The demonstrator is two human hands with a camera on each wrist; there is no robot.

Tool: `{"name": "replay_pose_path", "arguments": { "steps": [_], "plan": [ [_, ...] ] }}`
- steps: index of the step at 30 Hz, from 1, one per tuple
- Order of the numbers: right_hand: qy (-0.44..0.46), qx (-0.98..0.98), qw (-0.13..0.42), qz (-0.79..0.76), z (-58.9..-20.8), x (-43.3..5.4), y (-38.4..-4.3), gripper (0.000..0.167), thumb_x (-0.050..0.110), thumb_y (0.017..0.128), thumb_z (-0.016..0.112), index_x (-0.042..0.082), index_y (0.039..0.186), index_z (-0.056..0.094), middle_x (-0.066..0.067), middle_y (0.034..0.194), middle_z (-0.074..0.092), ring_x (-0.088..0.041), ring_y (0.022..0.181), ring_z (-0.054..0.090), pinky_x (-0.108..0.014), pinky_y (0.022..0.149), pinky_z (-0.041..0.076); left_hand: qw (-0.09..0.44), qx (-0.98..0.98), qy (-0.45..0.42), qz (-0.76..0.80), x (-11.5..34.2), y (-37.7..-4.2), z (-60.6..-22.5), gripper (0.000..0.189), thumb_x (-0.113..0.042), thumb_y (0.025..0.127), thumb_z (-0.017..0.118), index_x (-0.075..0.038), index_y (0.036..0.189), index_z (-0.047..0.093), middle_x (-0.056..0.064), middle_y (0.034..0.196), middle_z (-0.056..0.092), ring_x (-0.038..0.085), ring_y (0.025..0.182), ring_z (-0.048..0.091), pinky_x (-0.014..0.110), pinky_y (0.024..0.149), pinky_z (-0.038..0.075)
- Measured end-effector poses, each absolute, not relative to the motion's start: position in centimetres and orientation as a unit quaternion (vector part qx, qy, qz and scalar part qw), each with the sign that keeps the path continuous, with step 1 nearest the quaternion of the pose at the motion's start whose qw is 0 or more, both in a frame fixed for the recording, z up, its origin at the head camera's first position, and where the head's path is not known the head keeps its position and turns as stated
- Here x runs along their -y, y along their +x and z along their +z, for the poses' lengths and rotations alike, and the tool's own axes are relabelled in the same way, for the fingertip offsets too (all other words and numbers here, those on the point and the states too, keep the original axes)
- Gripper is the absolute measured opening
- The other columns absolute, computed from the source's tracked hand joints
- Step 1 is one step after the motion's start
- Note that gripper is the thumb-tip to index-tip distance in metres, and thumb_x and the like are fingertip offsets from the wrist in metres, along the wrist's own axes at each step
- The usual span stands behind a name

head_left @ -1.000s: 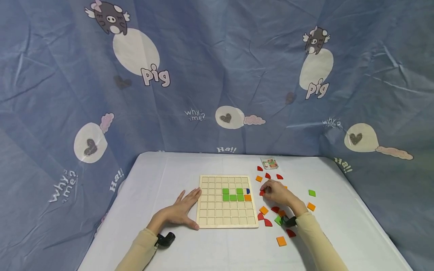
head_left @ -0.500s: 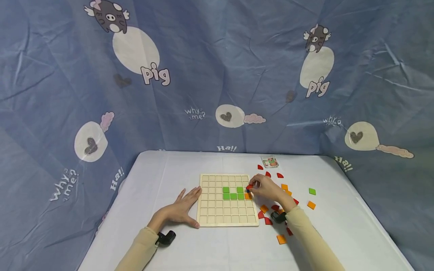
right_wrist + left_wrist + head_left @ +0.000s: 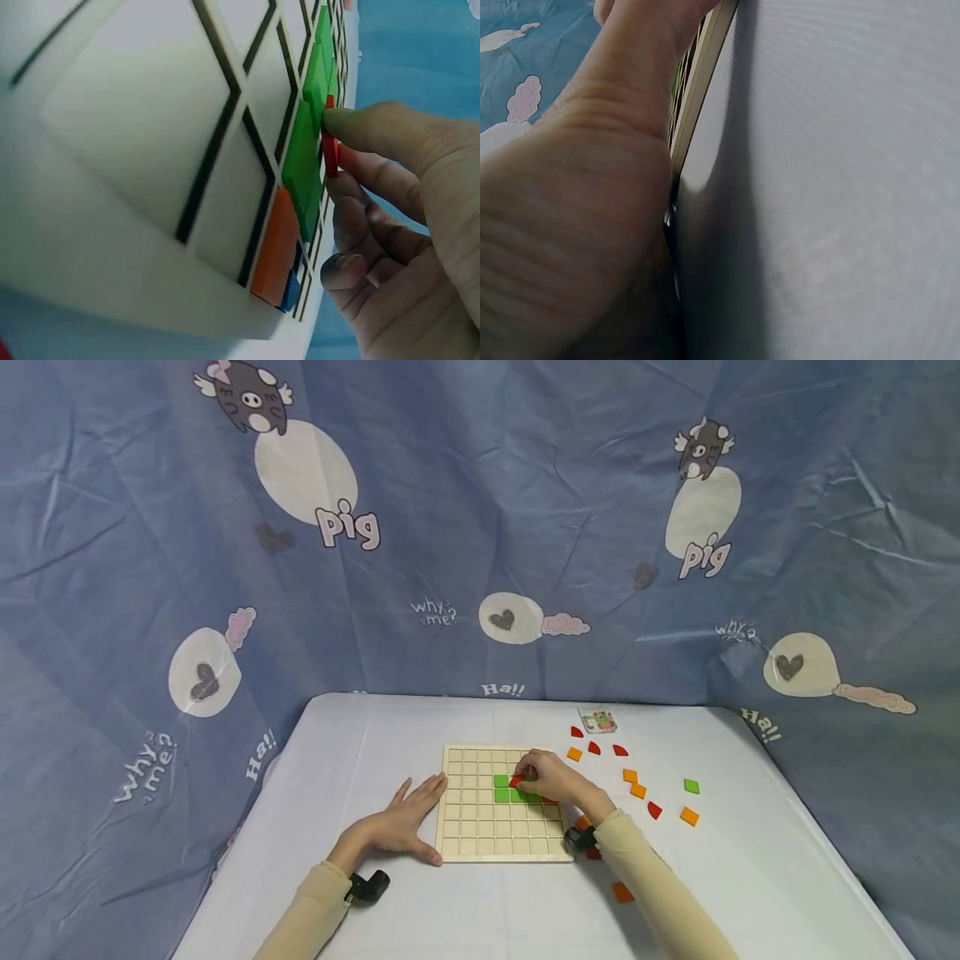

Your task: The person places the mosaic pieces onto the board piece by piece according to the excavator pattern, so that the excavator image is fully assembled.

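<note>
A wooden grid board (image 3: 472,835) lies in the middle of the table. My right hand (image 3: 553,777) pinches a red quarter-circle tile (image 3: 330,142) between thumb and fingers, over the cell between the green tiles (image 3: 502,794). In the right wrist view an orange tile (image 3: 276,247) and a blue piece (image 3: 289,291) sit in the cells near the board's edge. My left hand (image 3: 401,822) is spread flat along the board's left side, fingertips and thumb at its rim. The left wrist view shows mostly palm and wrist beside the board's edge (image 3: 697,94).
Right of the board lie scattered loose tiles: red quarter-circles (image 3: 620,750), orange squares (image 3: 689,816) and a green square (image 3: 692,786). A small printed card (image 3: 598,721) lies at the back. Behind the white table (image 3: 375,727) hangs a blue patterned cloth (image 3: 420,527).
My right hand has carried the red quarter-circle tile left, from the loose tiles across the board's right edge to the green tiles. My left hand has stayed in place.
</note>
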State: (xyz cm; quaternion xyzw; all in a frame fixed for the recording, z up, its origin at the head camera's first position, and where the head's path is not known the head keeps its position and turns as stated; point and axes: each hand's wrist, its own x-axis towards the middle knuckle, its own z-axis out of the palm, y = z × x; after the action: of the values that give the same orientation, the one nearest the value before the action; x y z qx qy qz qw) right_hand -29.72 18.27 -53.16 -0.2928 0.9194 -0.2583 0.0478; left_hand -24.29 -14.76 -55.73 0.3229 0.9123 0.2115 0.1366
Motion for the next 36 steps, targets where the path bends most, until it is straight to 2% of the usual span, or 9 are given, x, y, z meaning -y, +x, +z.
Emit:
{"name": "replay_pose_path", "arguments": {
  "steps": [12, 22, 27, 33, 36],
  "plan": [
    [-0.284, -0.919, 0.086, -0.26, -53.0, -18.4, -30.1, 0.012, 0.016, 0.088, 0.071, 0.013, 0.099, 0.068, 0.002, 0.098, 0.062, -0.01, 0.085, 0.055, -0.028, 0.075, 0.05, 0.132, -0.911, 0.33, 0.208, 14.7, -24.3, -55.8, 0.133, -0.071, 0.062, 0.074, -0.006, 0.155, 0.006, 0.01, 0.164, 0.002, 0.028, 0.151, 0.003, 0.058, 0.119, -0.007],
    [-0.312, -0.911, 0.064, -0.263, -53.2, -18.3, -30.2, 0.011, 0.013, 0.087, 0.072, 0.011, 0.097, 0.069, -0.001, 0.096, 0.063, -0.012, 0.085, 0.056, -0.027, 0.074, 0.051, 0.134, -0.911, 0.327, 0.211, 14.8, -24.3, -56.0, 0.133, -0.071, 0.062, 0.074, -0.007, 0.156, 0.005, 0.009, 0.164, 0.003, 0.028, 0.151, 0.003, 0.058, 0.12, -0.006],
    [-0.304, -0.913, 0.074, -0.263, -53.1, -18.1, -30.2, 0.01, 0.013, 0.087, 0.07, 0.012, 0.097, 0.068, 0.0, 0.094, 0.061, -0.011, 0.081, 0.053, -0.025, 0.071, 0.049, 0.127, -0.912, 0.331, 0.207, 14.8, -24.4, -56.2, 0.133, -0.071, 0.063, 0.074, -0.006, 0.155, 0.005, 0.01, 0.164, 0.003, 0.029, 0.151, 0.004, 0.059, 0.119, -0.005],
    [-0.284, -0.912, 0.088, -0.281, -52.9, -18.4, -30.0, 0.015, 0.016, 0.09, 0.068, 0.012, 0.105, 0.067, 0.001, 0.099, 0.062, -0.011, 0.085, 0.056, -0.026, 0.074, 0.051, 0.126, -0.911, 0.333, 0.21, 14.8, -24.4, -56.3, 0.133, -0.072, 0.063, 0.073, -0.005, 0.155, 0.005, 0.012, 0.164, 0.003, 0.03, 0.151, 0.004, 0.059, 0.119, -0.006],
    [-0.256, -0.913, 0.075, -0.308, -52.7, -19.1, -30.2, 0.018, 0.017, 0.092, 0.066, 0.01, 0.108, 0.065, 0.002, 0.095, 0.062, -0.01, 0.082, 0.057, -0.025, 0.071, 0.051, 0.13, -0.912, 0.33, 0.205, 14.8, -24.4, -56.3, 0.133, -0.073, 0.063, 0.072, -0.006, 0.155, 0.004, 0.01, 0.164, 0.002, 0.028, 0.151, 0.003, 0.058, 0.12, -0.007]
  ]
}}
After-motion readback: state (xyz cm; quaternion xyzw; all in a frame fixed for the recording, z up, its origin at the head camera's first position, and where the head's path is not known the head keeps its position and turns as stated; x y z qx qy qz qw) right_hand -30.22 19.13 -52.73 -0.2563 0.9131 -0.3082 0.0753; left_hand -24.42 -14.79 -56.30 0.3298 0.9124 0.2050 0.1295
